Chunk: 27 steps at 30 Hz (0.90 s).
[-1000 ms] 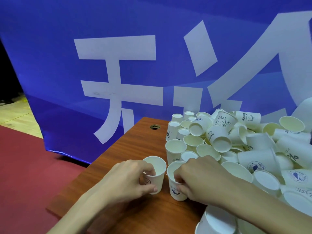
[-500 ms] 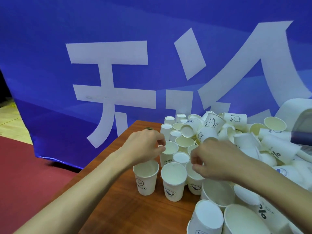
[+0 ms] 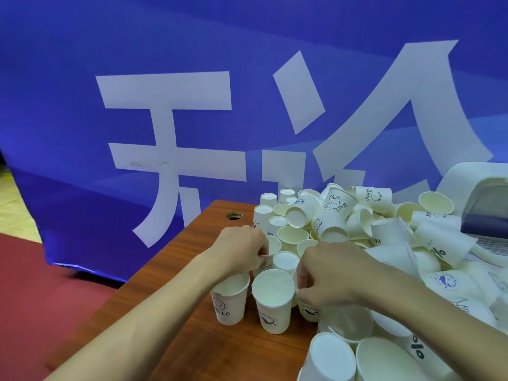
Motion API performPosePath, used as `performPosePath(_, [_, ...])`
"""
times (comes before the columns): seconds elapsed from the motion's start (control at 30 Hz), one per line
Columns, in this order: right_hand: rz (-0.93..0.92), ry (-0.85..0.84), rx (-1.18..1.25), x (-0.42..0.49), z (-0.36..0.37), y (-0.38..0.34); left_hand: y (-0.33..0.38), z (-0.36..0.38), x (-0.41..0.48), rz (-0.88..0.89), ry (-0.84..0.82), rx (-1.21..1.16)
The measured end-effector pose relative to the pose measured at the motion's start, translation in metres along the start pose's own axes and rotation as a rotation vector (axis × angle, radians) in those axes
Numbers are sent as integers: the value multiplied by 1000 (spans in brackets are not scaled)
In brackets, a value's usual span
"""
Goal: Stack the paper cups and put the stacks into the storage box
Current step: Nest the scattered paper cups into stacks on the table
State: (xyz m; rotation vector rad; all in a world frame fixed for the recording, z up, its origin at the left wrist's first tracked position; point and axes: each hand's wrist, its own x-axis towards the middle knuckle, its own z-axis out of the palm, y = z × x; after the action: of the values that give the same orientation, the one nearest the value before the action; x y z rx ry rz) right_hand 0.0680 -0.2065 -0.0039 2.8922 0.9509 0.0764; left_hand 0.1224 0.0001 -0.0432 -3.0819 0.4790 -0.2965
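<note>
A big heap of white paper cups covers the right part of the wooden table, some upright, some tipped over. Two upright cups stand free at the front: a "HELLO" cup and a whale-print cup. My left hand reaches over the HELLO cup and pinches the rim of an upright cup behind it. Fingers curled, my right hand grips the rim of another upright cup to the right of the whale-print cup. That cup is mostly hidden under the hand.
A white and grey container stands at the right edge behind the heap. A blue banner hangs close behind the table. A cable hole sits near the table's far left corner. Red floor lies to the left.
Both hands let go of the two front cups, which now stand on the table. The hands moved further back and took hold of the rims of cups behind them.
</note>
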Motion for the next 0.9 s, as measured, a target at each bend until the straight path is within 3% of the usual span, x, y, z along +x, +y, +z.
performPosePath(0.2, [2, 15, -143, -2, 0, -11, 3, -8, -5, 17, 134, 23])
performPosePath(0.47, [74, 216, -292, -13, -12, -21, 8, -43, -22, 31, 275, 52])
performPosePath(0.77, [156, 435, -237, -16, -40, -25, 6, -73, -54, -57, 408, 40])
performPosePath(0.9, [129, 487, -55, -19, -48, -24, -3, -81, -85, -97, 415, -36])
